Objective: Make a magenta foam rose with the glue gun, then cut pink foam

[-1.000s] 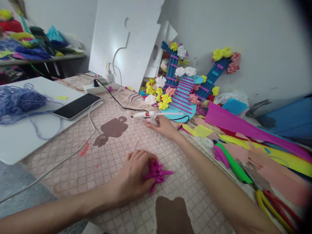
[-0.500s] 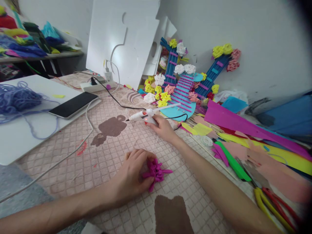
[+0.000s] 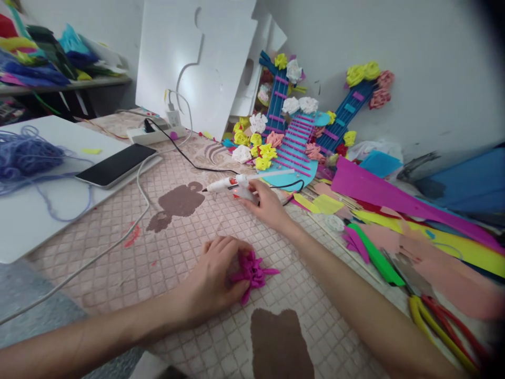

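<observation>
Magenta, spiky-petalled craft flower [image 3: 254,273] down on the table, its left side pinched between thumb and fingers of the left hand [image 3: 215,279]! Beyond it, farther off, the right hand [image 3: 270,206] wraps the handle of a white, orange-marked glue gun [image 3: 221,185], long axis crosswise, nozzle pointing left. Underneath, a pale, diamond-patterned tabletop [image 3: 185,252]; behind, a grey wall [image 3: 418,68].
</observation>
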`<state>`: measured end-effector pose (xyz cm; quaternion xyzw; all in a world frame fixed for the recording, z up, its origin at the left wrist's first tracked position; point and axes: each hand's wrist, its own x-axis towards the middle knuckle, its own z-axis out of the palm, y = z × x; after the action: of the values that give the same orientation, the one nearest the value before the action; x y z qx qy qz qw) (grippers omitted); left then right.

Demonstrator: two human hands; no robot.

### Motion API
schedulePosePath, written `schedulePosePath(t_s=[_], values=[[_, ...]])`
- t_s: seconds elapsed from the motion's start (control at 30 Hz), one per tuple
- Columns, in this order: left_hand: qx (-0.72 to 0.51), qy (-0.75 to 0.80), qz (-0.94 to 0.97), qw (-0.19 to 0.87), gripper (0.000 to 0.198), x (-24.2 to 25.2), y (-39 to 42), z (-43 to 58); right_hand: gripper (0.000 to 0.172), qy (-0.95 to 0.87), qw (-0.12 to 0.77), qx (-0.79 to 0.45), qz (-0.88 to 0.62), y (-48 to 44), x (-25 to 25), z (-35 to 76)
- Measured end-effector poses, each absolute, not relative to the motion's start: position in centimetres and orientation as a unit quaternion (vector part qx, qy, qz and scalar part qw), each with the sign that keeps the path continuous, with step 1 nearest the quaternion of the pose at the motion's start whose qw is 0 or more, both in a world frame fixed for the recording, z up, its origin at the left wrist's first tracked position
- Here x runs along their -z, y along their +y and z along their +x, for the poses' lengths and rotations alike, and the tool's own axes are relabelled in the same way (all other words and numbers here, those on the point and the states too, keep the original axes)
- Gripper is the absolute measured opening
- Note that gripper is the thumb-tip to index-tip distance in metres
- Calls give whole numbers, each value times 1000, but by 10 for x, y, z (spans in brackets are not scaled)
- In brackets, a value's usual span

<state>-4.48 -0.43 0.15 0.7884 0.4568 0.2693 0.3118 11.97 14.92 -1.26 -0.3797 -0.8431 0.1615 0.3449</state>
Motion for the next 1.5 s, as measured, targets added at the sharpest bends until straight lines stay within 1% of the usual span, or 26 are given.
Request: schedulePosePath(t_s=[0.1,0.27,0.43,0.57,0.63,0.73,0.83,1.0,1.17,1.33,1.5], values=[[-272,454,792,304,37,-1,-4,-45,40,-841,354,-169,-373,150,15,124],[-276,454,793,298,35,-1,-3,-44,40,-837,353,-181,-376,148,14,127],[-274,451,797,292,34,-1,-3,-45,42,-836,366,-161,-376,134,8,137],[-275,451,798,290,33,-2,-3,-45,39,-826,380,-112,-402,105,2,155],[-278,449,797,292,33,-3,-3,-45,41,-824,386,-89,-405,84,-2,164],[-277,452,796,291,32,-3,-4,-45,43,-832,382,-88,-393,48,-10,173],[-279,454,797,285,32,-2,-4,-45,39,-860,350,-106,-355,14,-14,177],[-283,451,800,277,30,1,-3,-44,46,-896,296,-111,-311,-18,-7,182],[-285,453,799,276,33,0,-3,-45,51,-904,276,-106,-310,-19,4,183],[-286,452,799,275,33,2,-4,-45,45,-914,245,-101,-306,-18,5,182],[-284,454,797,278,34,1,-3,-44,44,-918,248,-90,-296,-19,3,179]])
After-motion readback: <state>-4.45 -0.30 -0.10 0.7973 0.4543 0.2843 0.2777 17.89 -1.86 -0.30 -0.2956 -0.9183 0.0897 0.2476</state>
